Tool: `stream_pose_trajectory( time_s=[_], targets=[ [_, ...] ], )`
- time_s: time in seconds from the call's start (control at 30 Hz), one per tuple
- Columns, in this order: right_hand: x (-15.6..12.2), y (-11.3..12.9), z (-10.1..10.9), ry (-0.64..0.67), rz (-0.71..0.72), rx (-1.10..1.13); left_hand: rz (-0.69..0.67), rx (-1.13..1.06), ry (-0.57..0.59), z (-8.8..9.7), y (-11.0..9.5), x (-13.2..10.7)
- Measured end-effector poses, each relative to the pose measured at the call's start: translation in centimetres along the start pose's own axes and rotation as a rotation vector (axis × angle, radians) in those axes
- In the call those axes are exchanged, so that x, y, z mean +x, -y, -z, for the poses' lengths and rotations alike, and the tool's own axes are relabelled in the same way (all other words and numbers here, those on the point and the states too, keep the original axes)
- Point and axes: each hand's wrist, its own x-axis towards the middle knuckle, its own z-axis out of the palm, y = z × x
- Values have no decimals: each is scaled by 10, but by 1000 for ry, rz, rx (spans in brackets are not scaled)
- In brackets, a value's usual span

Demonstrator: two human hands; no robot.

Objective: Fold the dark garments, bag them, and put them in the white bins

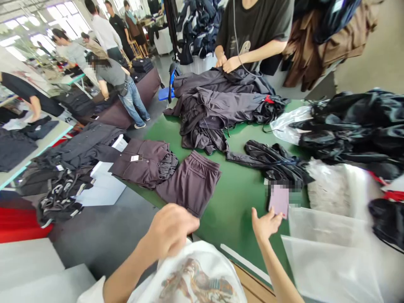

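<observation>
Starting nearest, the left hand [172, 229] hovers curled, knuckles up, at 6 o'clock; whether it grips anything I cannot tell. The right hand [267, 225] is spread open, fingertips touching a pale pink flat card [279, 201] (partly blurred) at 4 o'clock on the green tabletop [233, 210]. It is probably stiff and slick, best lifted by an edge. Beyond the left hand, the folded brown knit shorts [189, 183] look soft, light and floppy, best pinched at the waistband.
</observation>
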Motion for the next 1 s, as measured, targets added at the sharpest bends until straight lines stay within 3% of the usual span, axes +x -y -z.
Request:
stream_pose_trajectory(
  time_s=[0.1,0.2,0.27,0.37,0.43,0.5,0.57,0.63,0.7,0.8,0.83,0.9,1.0],
  targets=[
    [-54,46,-11,140,155,72,369,68,220,-29,87,-4],
    [-104,108,-38,290,326,62,713,130,358,-37,189,-38],
    [-129,157,-60,365,463,40,896,126,344,-23,252,-61],
    [-156,237,-96,449,592,-14,1114,96,290,19,330,-82],
    [-164,282,-120,468,621,-81,1183,122,261,48,369,-86],
    [-162,313,-143,469,655,-160,1202,148,225,69,393,-88],
    [-152,324,-163,468,678,-254,1156,80,203,74,402,-89],
    [-139,317,-175,470,624,-368,1082,-102,235,62,395,-86],
    [-131,297,-179,483,521,-474,1005,-350,349,38,376,-79],
    [-137,264,-170,506,417,-566,808,-632,633,-14,336,-55],
    [-141,256,-165,512,399,-571,689,-644,705,-34,323,-46],
    [-143,248,-154,520,395,-536,460,-498,738,-75,302,-31],
    [-115,251,-139,403,394,-439,310,-143,724,-132,288,-29]
  ],
)
